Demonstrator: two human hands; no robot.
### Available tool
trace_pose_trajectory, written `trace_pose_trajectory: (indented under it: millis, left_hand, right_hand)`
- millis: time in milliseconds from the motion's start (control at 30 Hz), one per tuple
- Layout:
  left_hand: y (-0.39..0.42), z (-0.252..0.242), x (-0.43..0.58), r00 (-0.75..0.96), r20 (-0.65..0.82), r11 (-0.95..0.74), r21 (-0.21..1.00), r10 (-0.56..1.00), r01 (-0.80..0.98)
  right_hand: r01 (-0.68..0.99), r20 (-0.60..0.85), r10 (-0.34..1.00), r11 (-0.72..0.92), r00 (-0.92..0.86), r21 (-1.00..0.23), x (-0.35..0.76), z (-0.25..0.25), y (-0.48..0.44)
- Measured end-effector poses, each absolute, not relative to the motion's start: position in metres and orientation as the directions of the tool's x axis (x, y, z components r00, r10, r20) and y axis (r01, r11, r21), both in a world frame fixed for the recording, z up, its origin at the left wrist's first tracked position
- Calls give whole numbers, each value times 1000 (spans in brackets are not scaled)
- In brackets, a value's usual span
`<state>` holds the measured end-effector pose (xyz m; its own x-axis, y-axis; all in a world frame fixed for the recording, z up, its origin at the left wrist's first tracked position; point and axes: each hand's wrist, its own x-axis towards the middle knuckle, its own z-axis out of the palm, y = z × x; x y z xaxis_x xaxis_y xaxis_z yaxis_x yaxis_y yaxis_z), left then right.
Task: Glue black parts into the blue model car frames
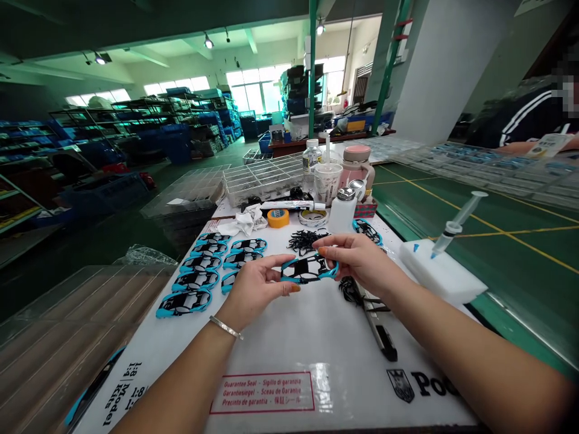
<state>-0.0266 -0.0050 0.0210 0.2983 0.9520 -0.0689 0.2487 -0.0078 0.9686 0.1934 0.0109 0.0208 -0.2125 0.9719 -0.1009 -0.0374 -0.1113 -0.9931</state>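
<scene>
Between my two hands, above the white work surface, is a black model car part with a bright-blue rim point(307, 269). My left hand point(256, 283) pinches its left end between thumb and fingers. At the other end, my right hand point(355, 256) has its thumb and fingertips closed on the right edge; whether a smaller piece is also in those fingers I cannot tell. Just behind lies a pile of small black strips point(307, 240). To the left, similar blue-rimmed parts point(195, 280) lie in two columns, partly hidden by my left hand.
A grey cutter-like tool point(379, 325) lies below my right forearm beside more black strips point(349, 290). A syringe point(456, 223) stands in a white foam block point(443, 271). Behind are orange tape point(277, 217), a white dispenser bottle point(342, 211) and a cup point(327, 184). Another person's sleeve point(529, 111) shows at right.
</scene>
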Motion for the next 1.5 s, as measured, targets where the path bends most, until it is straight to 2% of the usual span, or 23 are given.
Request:
trace_pose_trajectory:
  millis: [133,200,267,367,433,500,567,633,767,867,1300,1500]
  left_hand:
    - [-4,19,-30,295,-71,8,977,953,212]
    - [-3,19,-31,288,-62,16,987,956,161]
    - [-3,18,-33,268,-62,30,992,961,122]
    - [-2,19,-33,233,-75,54,994,970,95]
    - [-3,20,-32,219,-83,63,993,972,96]
    - [-3,22,-32,220,-91,70,992,971,102]
    - [-4,23,-31,231,-96,73,991,968,109]
    - [-4,24,-30,254,-95,67,991,963,116]
    - [-4,22,-32,290,-79,49,993,954,110]
    - [-4,21,-34,287,-80,57,995,955,88]
    - [-4,17,-32,369,-63,55,998,927,33]
    - [-3,19,-33,341,-68,62,998,938,28]
  right_hand:
    - [-170,-153,964,-192,-218,-967,194,18,13]
    - [-169,-134,967,-172,-216,-970,193,18,13]
    - [-100,-58,982,-77,-180,-992,192,19,12]
    - [124,220,975,221,-16,-967,191,24,6]
    - [327,451,890,410,60,-851,191,27,1]
    - [497,646,763,549,31,-672,191,29,-5]
    - [583,780,623,656,-60,-479,190,30,-9]
    - [610,848,503,728,-166,-312,187,28,-10]
    - [613,862,376,784,-339,-101,180,22,-9]
    - [603,862,330,797,-386,-35,176,21,-9]
    - [510,856,298,859,-423,-47,174,24,-10]
    - [527,859,331,845,-390,-87,177,25,-10]
